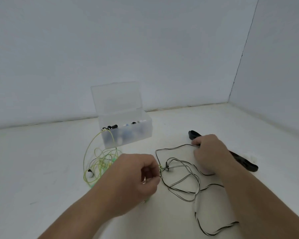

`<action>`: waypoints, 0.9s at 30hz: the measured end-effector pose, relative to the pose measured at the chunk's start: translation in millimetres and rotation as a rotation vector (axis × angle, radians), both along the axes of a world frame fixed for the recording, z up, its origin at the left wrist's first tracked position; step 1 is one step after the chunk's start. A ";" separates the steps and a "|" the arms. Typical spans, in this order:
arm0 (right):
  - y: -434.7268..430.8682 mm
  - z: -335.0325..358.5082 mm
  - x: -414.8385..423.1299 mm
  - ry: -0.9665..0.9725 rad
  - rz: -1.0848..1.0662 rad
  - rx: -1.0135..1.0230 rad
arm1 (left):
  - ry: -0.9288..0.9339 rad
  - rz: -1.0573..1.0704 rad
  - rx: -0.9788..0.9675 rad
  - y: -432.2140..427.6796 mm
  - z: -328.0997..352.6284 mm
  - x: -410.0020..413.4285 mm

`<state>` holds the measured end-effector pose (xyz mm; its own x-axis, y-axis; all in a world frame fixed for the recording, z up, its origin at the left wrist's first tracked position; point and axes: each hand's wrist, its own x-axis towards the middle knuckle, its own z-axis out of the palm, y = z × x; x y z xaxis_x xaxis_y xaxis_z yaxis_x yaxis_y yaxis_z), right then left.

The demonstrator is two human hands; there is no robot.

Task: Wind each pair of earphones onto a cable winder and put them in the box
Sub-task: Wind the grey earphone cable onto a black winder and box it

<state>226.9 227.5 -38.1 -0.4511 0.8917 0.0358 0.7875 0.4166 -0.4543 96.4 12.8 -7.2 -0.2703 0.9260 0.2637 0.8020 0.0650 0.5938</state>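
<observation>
A clear plastic box (146, 131) stands open at the back, its lid upright, with several wound earphones inside. A tangle of yellow-green earphones (100, 161) lies in front of it, one loop hanging over the box's rim. My left hand (136, 175) pinches a strand of the yellow-green cable near its metal plug. Black-and-white earphones (181, 176) sprawl loose on the table to the right. My right hand (209, 152) rests curled on the far end of that cable, beside a long black object (243, 162).
The white table meets grey walls at the back and right, with a corner at the back right. A small white object (90, 174) lies among the yellow-green loops. The black cable trails toward the front edge (212, 233).
</observation>
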 end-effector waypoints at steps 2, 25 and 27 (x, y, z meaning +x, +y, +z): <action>0.2 -0.4 -0.8 0.025 -0.023 0.035 | -0.041 -0.033 -0.004 -1.0 -1.3 -0.5; -93.5 40.4 -17.1 0.587 0.465 -0.322 | -0.481 0.222 0.399 2.9 4.2 -8.1; -92.3 39.9 -17.0 0.618 0.415 -0.392 | -0.476 0.275 0.417 4.6 2.0 -11.1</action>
